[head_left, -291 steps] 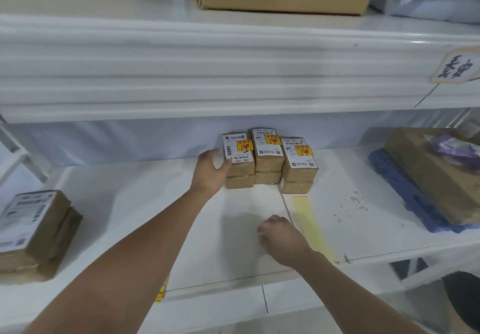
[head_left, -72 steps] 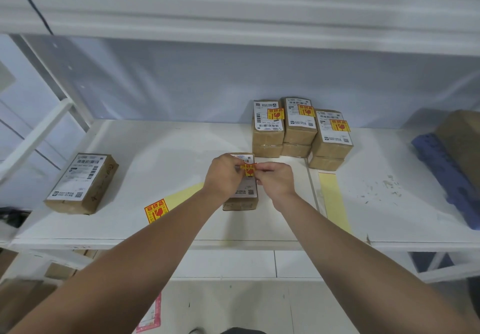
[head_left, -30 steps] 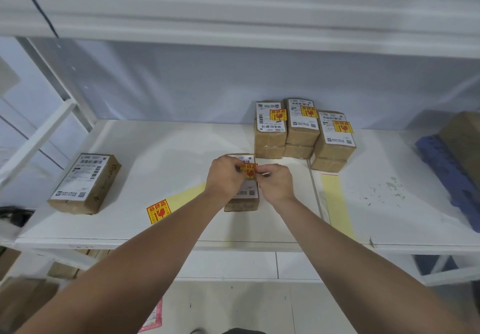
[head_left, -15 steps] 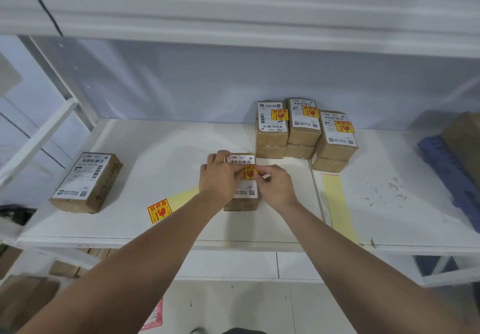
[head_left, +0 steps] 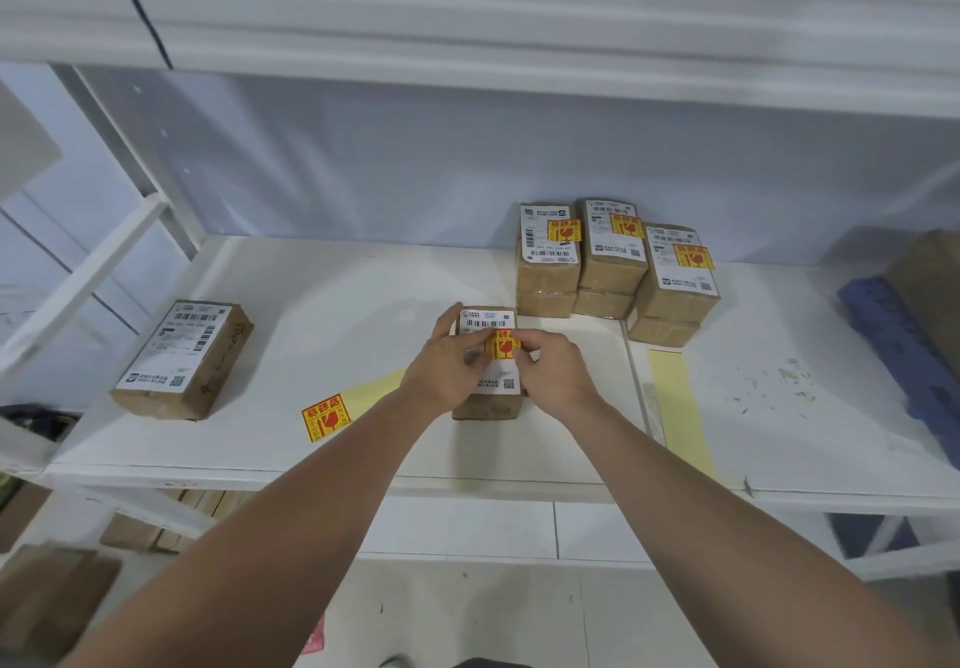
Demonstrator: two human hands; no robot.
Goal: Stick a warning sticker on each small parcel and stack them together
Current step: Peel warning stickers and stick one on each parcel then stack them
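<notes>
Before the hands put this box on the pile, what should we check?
1. The sticker sits on the parcel: ok.
2. It is pressed flat all over: cannot tell, the left hand and right hand cover its edges.
3. The pile of stickered parcels stands upright: ok.
4. A spare sticker lies on its strip: ok.
5. The parcel at the left has a sticker: not ok, none shows.

Both bare forearms reach forward, hands close together; left hand (head_left: pixel 445 361) lies flat, fingers straight; right hand (head_left: pixel 557 372) presses down with bent fingertips.
</notes>
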